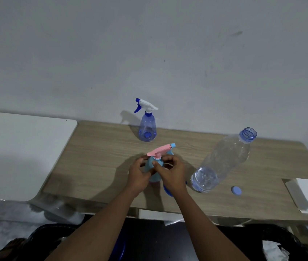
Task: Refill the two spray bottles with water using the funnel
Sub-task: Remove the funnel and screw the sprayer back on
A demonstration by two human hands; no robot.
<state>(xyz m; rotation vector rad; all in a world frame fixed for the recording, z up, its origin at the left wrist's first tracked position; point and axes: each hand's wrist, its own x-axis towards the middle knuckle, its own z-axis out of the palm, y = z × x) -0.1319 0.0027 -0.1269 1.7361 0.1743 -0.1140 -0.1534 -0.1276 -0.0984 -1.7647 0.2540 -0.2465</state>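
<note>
Wooden table point(96, 147), both hands point(157, 172) apparently gripping sprayer point(157, 162)

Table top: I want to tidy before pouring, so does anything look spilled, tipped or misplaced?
No spill shows. The water bottle stands open, its cap lying loose beside it on the table. Both hands, left hand and right hand, grip the pink-topped spray bottle. The blue spray bottle stands upright, closed.
</note>
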